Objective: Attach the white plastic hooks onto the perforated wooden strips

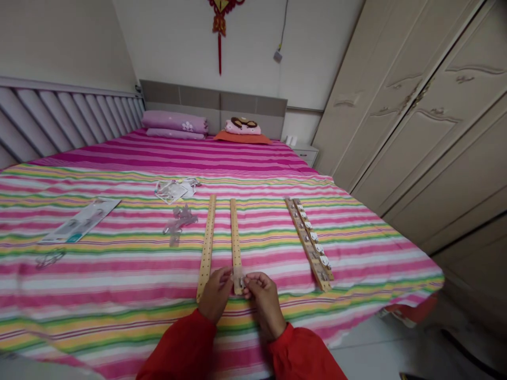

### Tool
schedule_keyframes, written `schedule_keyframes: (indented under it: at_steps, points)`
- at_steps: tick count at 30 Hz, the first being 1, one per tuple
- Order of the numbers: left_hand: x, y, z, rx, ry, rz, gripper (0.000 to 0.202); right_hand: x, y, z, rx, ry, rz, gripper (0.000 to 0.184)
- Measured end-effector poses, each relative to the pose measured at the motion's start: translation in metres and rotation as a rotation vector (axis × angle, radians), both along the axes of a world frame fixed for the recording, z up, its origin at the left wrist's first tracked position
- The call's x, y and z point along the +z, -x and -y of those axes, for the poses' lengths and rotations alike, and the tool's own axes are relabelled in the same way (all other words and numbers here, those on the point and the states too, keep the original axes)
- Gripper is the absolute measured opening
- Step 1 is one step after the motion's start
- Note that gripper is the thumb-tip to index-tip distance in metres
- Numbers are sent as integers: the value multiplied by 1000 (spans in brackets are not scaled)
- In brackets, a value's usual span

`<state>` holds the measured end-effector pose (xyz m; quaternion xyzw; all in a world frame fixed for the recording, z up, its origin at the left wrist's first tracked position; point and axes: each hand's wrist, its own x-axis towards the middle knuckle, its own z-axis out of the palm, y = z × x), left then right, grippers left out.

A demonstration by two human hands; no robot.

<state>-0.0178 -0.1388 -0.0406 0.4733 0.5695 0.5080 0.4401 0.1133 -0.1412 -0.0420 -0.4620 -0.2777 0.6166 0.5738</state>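
Note:
My left hand (216,295) and my right hand (262,301) are both closed at the near end of a perforated wooden strip (235,237). Between their fingertips is a small clear plastic hook (239,281), lying over the strip; its finer details are too small to make out. Each hand grips one side of it. Just left of this strip, a second perforated wooden strip (207,243) lies beside my left hand. To the left is a pile of clear hooks (180,220).
On the right lie two more strips, one with clear hooks (304,237), one with white-backed pieces (314,235). Further left are a clear package (83,221), metal rings (50,257) and a heap of packets (176,189). Striped cloth covers the bed; a wardrobe (420,116) stands right.

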Motion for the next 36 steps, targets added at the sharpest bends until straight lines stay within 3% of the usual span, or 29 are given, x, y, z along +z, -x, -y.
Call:
schedule_keyframes:
  at_steps: [5,12,24,36]
  points:
    - [-5,-5,4,-3,32,90,39,-4,0,0,2,-3,16,26]
    - [-3,-10,4,23,280,313,47,-4,2,2,3,-4,25,26]
    - [-14,-10,8,50,254,462,51,5,5,2,-11,-32,8,24]
    - [-9,-15,5,-1,348,468,58,-1,6,-1,23,-19,31,25]
